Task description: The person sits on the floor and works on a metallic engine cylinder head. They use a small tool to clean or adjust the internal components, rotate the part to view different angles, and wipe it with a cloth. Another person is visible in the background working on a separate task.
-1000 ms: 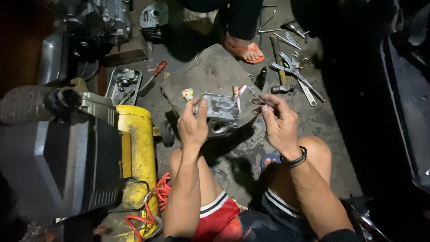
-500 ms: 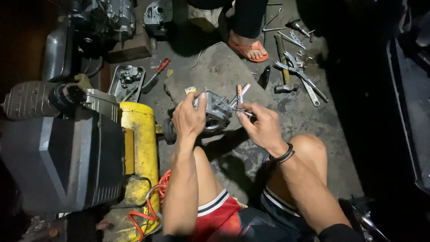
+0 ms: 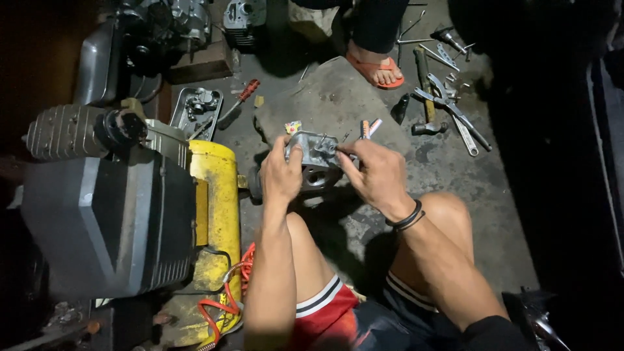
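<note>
Head view: left hand (image 3: pixel 281 175) clasps the grey cast-metal engine part (image 3: pixel 313 156) above the concrete floor (image 3: pixel 448 169), right hand (image 3: pixel 376 174) pinching its top edge; judged heavy, rigid, possibly oily, best held by its flanks.

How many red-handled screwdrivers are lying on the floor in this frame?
1. The red-handled screwdriver lies on the grey concrete floor, beside the metal tray of parts, up and left of the left hand. Others may be hidden in the dark edges.
</note>
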